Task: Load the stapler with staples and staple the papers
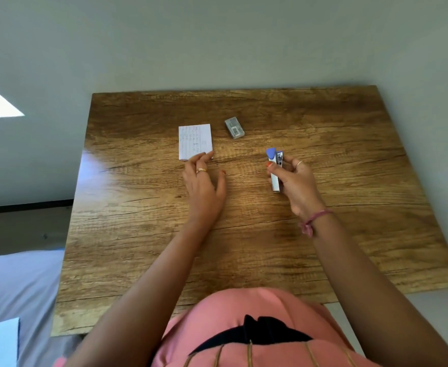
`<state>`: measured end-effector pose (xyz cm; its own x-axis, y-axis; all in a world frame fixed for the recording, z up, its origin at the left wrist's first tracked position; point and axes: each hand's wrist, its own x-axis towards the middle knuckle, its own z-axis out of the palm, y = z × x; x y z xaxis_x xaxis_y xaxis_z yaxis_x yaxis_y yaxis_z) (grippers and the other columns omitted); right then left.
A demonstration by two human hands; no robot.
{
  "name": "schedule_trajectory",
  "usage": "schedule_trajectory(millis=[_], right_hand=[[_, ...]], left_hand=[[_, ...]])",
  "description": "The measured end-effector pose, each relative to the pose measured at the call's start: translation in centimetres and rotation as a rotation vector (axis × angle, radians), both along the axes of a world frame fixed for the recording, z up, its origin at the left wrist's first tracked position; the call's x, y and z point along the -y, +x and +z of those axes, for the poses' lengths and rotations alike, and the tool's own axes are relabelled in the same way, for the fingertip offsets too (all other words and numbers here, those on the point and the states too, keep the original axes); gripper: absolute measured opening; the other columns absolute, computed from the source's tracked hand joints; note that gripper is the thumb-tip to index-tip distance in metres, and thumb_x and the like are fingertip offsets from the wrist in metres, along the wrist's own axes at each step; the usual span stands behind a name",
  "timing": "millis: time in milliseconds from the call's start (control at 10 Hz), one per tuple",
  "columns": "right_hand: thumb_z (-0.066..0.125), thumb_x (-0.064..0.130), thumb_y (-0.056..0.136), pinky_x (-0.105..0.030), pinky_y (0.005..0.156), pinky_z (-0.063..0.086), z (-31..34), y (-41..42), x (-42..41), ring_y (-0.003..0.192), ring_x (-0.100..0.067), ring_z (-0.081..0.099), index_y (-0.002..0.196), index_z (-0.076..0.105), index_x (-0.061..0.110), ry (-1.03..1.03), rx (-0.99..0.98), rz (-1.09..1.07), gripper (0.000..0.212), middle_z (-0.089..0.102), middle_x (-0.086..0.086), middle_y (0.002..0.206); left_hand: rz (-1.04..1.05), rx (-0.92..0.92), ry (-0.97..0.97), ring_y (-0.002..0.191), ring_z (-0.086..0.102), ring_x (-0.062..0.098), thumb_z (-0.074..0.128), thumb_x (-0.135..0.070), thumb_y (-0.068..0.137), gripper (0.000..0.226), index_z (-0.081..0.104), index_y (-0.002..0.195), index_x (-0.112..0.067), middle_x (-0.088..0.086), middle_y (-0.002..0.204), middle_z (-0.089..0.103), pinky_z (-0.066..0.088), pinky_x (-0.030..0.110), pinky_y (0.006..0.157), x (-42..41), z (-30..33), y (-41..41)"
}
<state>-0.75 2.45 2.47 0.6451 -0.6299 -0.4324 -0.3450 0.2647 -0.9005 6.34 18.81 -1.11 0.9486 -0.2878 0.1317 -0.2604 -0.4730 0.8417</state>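
A small blue and white stapler [275, 168] is gripped in my right hand [295, 185], held just above the wooden table [350, 154] right of centre. A small stack of lined papers [195, 141] lies flat at the table's middle left. My left hand [204, 185] rests palm down, fingers spread, with its fingertips touching the near edge of the papers. A small grey staple box [234, 127] with a barcode label lies on the table beyond and between both hands.
The table's far edge meets a grey wall [217, 49]. A bed with a pale sheet [13, 282] stands at the lower left, beside the table's left edge. My pink top [257, 313] fills the bottom centre.
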Motion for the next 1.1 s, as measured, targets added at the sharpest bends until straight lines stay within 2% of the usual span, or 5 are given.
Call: schedule_trajectory(millis=[100, 300, 500, 900, 1100], right_hand=[[0.074, 0.022, 0.080, -0.019, 0.066, 0.049, 0.5, 0.9, 1.4, 0.084, -0.008, 0.066, 0.118, 0.059, 0.015, -0.288, -0.092, 0.010, 0.041, 0.069, 0.005, 0.094], [0.069, 0.028, 0.083, -0.020, 0.049, 0.047, 2.0, 4.0, 4.2, 0.059, -0.008, 0.059, 0.096, 0.062, 0.015, -0.728, -0.213, 0.147, 0.020, 0.065, 0.001, 0.077], [0.068, 0.034, 0.082, -0.030, 0.058, 0.046, 0.9, 7.5, 6.4, 0.076, -0.020, 0.061, 0.091, 0.062, 0.008, -0.962, -0.388, 0.221, 0.029, 0.064, -0.005, 0.086], [0.067, 0.048, 0.080, -0.030, 0.063, 0.040, -0.9, 8.3, 7.4, 0.090, -0.025, 0.060, 0.101, 0.061, 0.005, -1.002, -0.453, 0.345, 0.048, 0.063, -0.011, 0.103], [0.061, 0.048, 0.086, -0.029, 0.068, 0.042, -0.7, 5.7, 7.4, 0.093, -0.022, 0.056, 0.102, 0.060, 0.005, -1.002, -0.363, 0.354, 0.047, 0.057, -0.010, 0.108]], left_hand=[[0.022, -0.064, -0.004, 0.120, 0.030, 0.015, 0.058, -0.018, 0.090, 0.045, 0.044, 0.133, -0.013, 0.009, 0.133, 0.037, 0.026, 0.033, 0.106, 0.9, 0.1, -0.6], [0.075, -0.092, 0.009, 0.124, 0.033, 0.021, 0.057, -0.018, 0.090, 0.042, 0.045, 0.131, -0.014, 0.008, 0.133, 0.039, 0.030, 0.038, 0.107, 1.1, 0.3, -0.6], [0.127, -0.054, 0.076, 0.119, 0.039, 0.022, 0.058, -0.018, 0.090, 0.040, 0.048, 0.128, -0.013, 0.007, 0.130, 0.044, 0.034, 0.035, 0.100, 1.7, 0.2, -0.7], [0.181, -0.061, 0.046, 0.119, 0.039, 0.023, 0.055, -0.014, 0.089, 0.036, 0.050, 0.125, -0.014, 0.007, 0.126, 0.043, 0.034, 0.034, 0.099, 2.4, 0.4, -0.2], [0.145, 0.021, 0.016, 0.115, 0.030, 0.012, 0.054, -0.010, 0.089, 0.036, 0.051, 0.125, -0.013, 0.003, 0.122, 0.040, 0.030, 0.031, 0.100, 3.5, 1.1, -0.5]])
